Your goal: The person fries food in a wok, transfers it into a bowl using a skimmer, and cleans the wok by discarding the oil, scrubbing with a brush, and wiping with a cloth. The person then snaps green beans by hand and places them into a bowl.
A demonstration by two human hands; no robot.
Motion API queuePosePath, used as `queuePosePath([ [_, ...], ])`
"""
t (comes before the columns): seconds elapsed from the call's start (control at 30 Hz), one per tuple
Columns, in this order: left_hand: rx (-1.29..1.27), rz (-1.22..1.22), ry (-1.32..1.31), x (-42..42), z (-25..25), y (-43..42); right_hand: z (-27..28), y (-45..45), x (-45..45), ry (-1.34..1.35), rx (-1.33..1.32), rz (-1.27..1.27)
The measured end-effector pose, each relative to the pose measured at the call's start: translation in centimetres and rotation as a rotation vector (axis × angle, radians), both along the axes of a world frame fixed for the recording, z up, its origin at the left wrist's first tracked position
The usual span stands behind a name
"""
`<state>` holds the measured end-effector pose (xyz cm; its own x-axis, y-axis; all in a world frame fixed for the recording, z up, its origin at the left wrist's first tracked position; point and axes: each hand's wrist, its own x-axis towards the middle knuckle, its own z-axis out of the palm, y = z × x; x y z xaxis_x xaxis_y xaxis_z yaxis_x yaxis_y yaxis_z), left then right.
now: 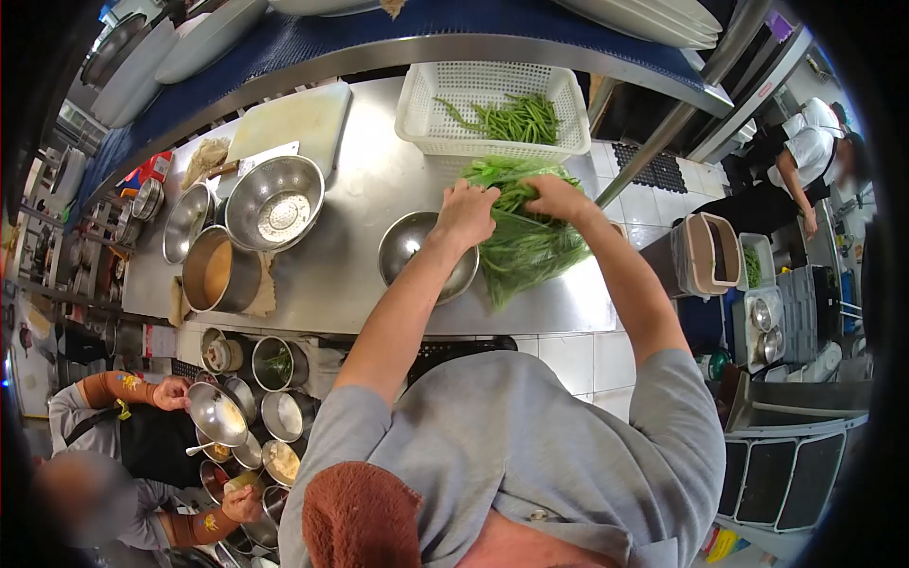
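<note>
A clear plastic bag (530, 260) full of long green vegetables, which look like green beans, lies at the right end of the steel table. My left hand (467, 212) is closed on the bag's left upper edge, its fingertips partly hidden. On the other side, my right hand (557, 199) curls over the bag's mouth, closed on the plastic among the greens. A steel bowl (402, 248) sits under my left forearm and partly behind it. Just beyond the bag stands a white perforated basket (431, 142) with loose green beans (521, 120) in it.
On the table's left are a colander (275, 204), a pot (222, 275), a knife (251, 166) and a cutting board (294, 123). An overhead shelf (379, 43) carries plates. One co-worker (114, 426) handles a bowl at lower left; another (814, 156) stands far right.
</note>
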<state>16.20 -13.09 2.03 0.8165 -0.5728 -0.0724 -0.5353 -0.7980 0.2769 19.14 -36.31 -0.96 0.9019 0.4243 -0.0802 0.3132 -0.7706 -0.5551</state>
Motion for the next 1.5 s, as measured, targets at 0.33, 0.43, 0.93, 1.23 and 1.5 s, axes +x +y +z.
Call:
queuePosePath([
  [0.33, -0.591, -0.016, 0.022, -0.5, -1.4, 0.5, 4.4, 0.2, -1.0, -0.243, 0.320, -0.124],
  [0.43, -0.778, 0.018, -0.017, -0.8, 0.1, 0.7, 6.1, 1.1, -1.0, -0.206, 0.387, -0.160],
  [0.93, -1.136, 0.464, 0.129, -4.4, 1.4, 12.4, 6.3, 17.6, -4.1, -0.271, 0.536, 0.183],
  [1.23, -1.020, 0.502, 0.043, -7.9, -2.0, 13.4, 5.7, 15.9, -4.3, -0.111, 0.284, 0.321],
  [1.5, -0.786, 0.311, -0.141, -7.8, -2.8, 11.5, -2.2, 3.8, 1.4, -0.172, -0.089, 0.102],
])
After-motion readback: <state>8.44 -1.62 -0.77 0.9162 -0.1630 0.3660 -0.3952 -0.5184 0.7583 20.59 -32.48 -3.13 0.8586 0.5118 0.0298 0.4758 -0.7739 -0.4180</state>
